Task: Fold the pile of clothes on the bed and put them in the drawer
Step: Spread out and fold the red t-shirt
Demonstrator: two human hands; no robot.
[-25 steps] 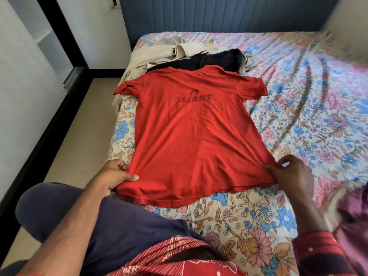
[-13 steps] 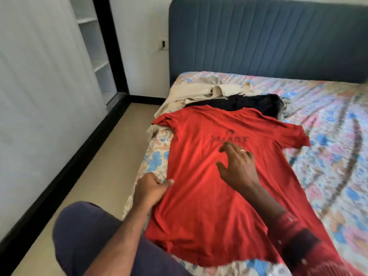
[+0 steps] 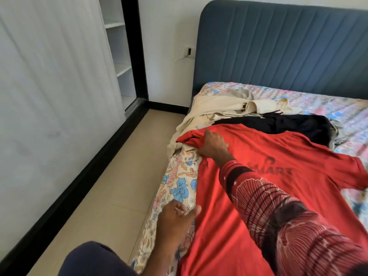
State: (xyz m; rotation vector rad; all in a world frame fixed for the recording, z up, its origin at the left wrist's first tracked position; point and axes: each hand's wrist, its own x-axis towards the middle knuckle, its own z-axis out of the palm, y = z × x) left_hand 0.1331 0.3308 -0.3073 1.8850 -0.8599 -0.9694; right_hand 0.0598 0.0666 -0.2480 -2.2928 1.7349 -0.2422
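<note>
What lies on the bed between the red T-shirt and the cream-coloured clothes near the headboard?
In the head view, a black garment lies between the red T-shirt and the cream clothes, touching both.

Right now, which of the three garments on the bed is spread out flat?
The red T-shirt with dark lettering. The black garment and the beige garment lie crumpled beyond it, toward the headboard.

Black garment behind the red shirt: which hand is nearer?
Right. The right hand grips the red shirt's far left sleeve, just short of the black garment. The left hand rests at the shirt's near left edge, much farther away.
</note>
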